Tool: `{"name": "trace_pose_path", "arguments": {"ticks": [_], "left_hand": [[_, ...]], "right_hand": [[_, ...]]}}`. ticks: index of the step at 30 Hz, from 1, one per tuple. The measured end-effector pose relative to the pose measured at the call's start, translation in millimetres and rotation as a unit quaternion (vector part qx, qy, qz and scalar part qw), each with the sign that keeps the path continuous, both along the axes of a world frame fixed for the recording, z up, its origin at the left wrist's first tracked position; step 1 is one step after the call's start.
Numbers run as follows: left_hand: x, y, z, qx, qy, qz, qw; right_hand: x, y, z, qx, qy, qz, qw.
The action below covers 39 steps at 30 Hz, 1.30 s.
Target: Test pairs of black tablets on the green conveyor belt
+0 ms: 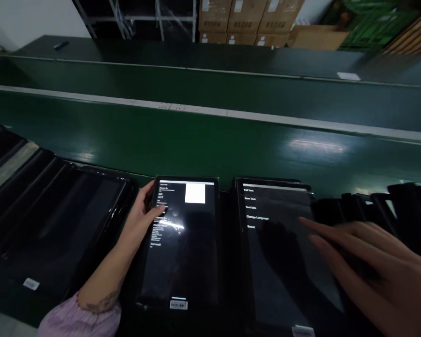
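Two black tablets lie side by side at the near edge of a green belt. The middle tablet (185,238) shows white text and a white square on a dark screen. My left hand (142,217) holds its left edge, thumb resting on the screen. The right tablet (277,243) shows a short menu list. My right hand (368,262) hovers over its right side, fingers stretched out flat and apart, pointing left, holding nothing.
A row of dark tablets (52,224) leans at the left, and more black devices (382,206) stand at the right. The green conveyor belt (210,140) runs across behind. Cardboard boxes (245,18) and green crates (372,23) stand at the back.
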<state>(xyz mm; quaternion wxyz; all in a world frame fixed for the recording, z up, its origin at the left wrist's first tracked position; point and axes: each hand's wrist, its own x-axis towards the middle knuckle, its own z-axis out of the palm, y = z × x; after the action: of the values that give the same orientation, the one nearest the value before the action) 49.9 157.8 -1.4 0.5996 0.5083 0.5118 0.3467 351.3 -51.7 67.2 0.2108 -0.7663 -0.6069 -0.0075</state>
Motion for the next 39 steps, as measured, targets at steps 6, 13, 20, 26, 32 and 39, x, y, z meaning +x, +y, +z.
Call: {"name": "trace_pose_path", "arguments": {"ticks": [6,13,20,26,32,39], "left_hand": [[-1,4,-1.6,-0.016,-0.034,0.026,0.999],[1,11,-5.8,-0.013,-0.036,0.047,0.998],[16,15,2.6,-0.022,0.026,0.076,0.997],[14,17,-0.3,-0.027,-0.01,0.078,0.997],[5,17,-2.7,-0.034,-0.058,0.066,0.996],[3,15,-0.5,-0.05,-0.065,0.064,0.995]], "right_hand": [[2,23,-15.4,0.009,-0.019,0.035,0.999],[2,26,-30.3,-0.022,-0.014,0.028,0.999],[4,25,-18.2,0.034,0.001,0.018,0.999],[2,23,-11.6,0.02,0.042,0.027,0.999],[-2,22,-10.0,0.007,0.044,0.073,0.996],[-5,22,-13.6,-0.014,0.038,0.079,0.996]]}}
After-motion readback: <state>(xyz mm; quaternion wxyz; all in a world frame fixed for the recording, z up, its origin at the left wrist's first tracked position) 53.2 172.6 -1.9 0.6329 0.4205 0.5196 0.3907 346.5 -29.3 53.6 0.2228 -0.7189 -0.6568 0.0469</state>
